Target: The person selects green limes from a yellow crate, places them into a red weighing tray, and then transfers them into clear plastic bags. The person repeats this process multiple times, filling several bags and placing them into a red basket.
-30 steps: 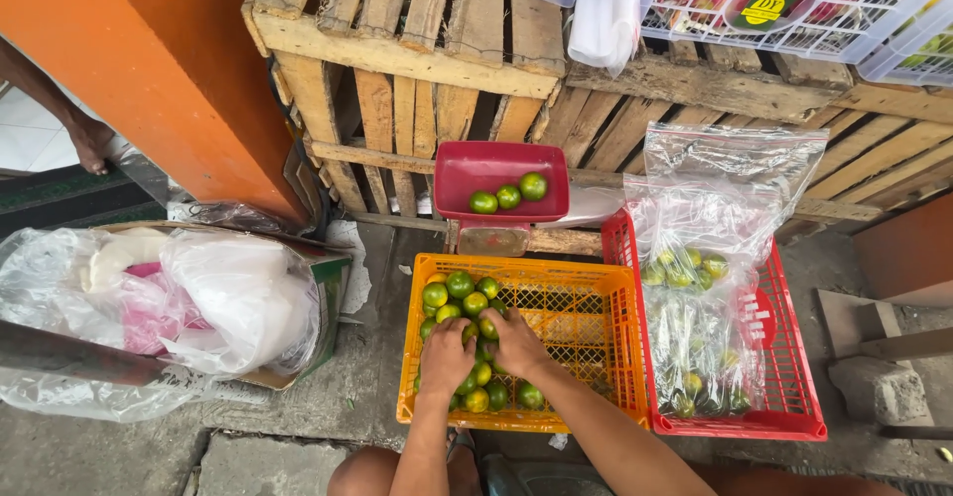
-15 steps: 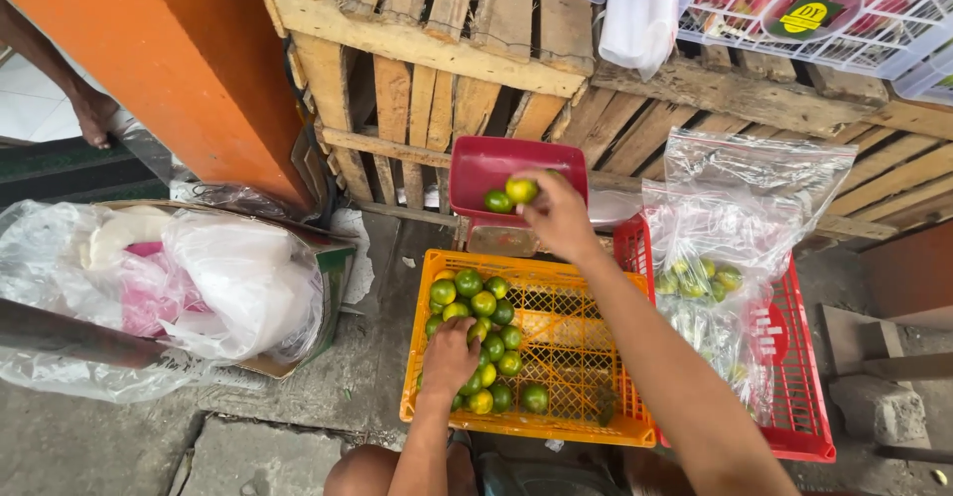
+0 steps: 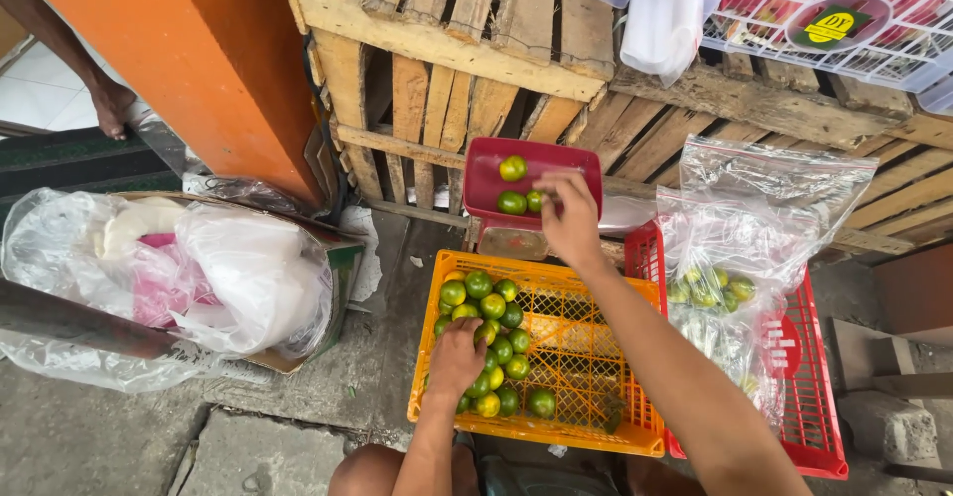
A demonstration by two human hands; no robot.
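The left hand [image 3: 455,359] rests palm-down on the limes [image 3: 493,342] heaped at the left end of the orange crate [image 3: 586,357], fingers curled among them; whether it grips one cannot be told. Just right stands a red crate [image 3: 814,397] holding clear bags [image 3: 745,248] of limes. Farther off, the right hand [image 3: 572,220] reaches into the red tray [image 3: 496,198], its fingertips closed on a lime [image 3: 537,200] beside two others. Behind stand wooden crates [image 3: 447,69]; at left, plastic bags [image 3: 179,278] fill a box.
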